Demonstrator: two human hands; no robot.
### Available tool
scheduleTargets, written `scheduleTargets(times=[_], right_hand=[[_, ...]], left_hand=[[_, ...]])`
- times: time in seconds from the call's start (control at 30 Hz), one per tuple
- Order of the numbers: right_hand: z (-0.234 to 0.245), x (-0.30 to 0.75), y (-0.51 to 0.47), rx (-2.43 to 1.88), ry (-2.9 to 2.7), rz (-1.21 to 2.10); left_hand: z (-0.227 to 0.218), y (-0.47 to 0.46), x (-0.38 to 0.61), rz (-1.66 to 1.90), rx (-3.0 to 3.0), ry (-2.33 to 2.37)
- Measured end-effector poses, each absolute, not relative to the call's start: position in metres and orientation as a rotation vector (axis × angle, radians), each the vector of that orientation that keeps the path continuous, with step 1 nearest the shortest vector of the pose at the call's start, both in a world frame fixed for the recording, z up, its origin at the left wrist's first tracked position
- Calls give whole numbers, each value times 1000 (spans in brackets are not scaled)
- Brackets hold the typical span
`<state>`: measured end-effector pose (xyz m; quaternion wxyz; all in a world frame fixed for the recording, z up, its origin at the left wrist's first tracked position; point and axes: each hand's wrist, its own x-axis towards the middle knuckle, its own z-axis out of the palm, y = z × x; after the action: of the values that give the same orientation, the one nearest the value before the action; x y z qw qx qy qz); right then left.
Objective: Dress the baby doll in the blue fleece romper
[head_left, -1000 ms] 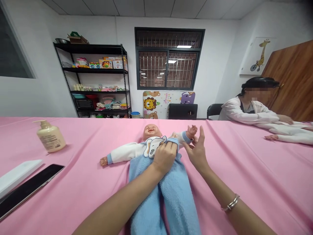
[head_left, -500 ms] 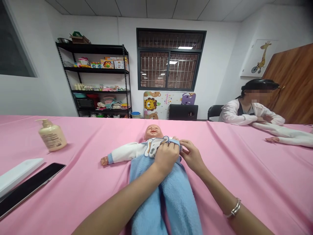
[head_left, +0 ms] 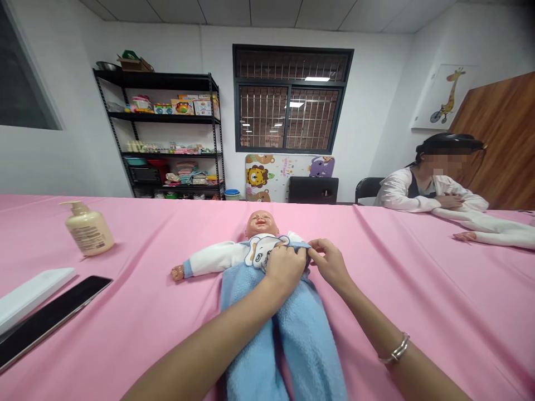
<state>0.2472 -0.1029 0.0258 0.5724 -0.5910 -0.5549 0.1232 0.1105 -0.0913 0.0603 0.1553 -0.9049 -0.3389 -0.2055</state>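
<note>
A baby doll lies on its back, dressed in a white and blue fleece outfit with an animal face on the chest. Its one sleeve stretches out to the left, the doll's hand showing past the blue cuff. On the other side, the second sleeve's blue cuff is drawn taut between my hands. My left hand rests over the doll's chest, fingers curled and closed on the cuff. Thumb and fingers of my right hand pinch the cuff's outer end. The doll's other hand is hidden.
A pump bottle, a white flat box and a black phone lie to the left on the pink cloth. At the right a person sits by another white-clothed doll. Shelves stand behind.
The cuff is stretched straighter between my hands, and the doll's hand that showed beside it is now covered. The seated person's hands have shifted slightly.
</note>
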Motion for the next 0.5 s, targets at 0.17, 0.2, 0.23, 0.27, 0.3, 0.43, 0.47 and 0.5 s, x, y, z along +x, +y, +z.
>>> scheduleTargets(times=[0.17, 0.2, 0.23, 0.27, 0.3, 0.43, 0.47, 0.5], right_hand=[[26, 252, -93, -1449, -1216, 457], [25, 254, -89, -1469, -1207, 463], [24, 258, -84, -1505, -1207, 461], [23, 261, -78, -1551, -1219, 456], [22, 265, -72, -1600, -1242, 454], [28, 277, -38, -1710, -1397, 458], [32, 278, -29, -1712, -1431, 442], [37, 278, -20, -1718, -1465, 417]], left_hand=[[53, -93, 111, -633, -2540, -884], [52, -94, 110, -642, -2525, -872], [51, -94, 109, -651, -2511, -849], [50, -95, 109, -659, -2498, -813], [49, -95, 108, -668, -2486, -765], [45, -95, 107, -724, -2440, -562], [44, -95, 107, -744, -2429, -523], [43, -96, 107, -760, -2420, -481]])
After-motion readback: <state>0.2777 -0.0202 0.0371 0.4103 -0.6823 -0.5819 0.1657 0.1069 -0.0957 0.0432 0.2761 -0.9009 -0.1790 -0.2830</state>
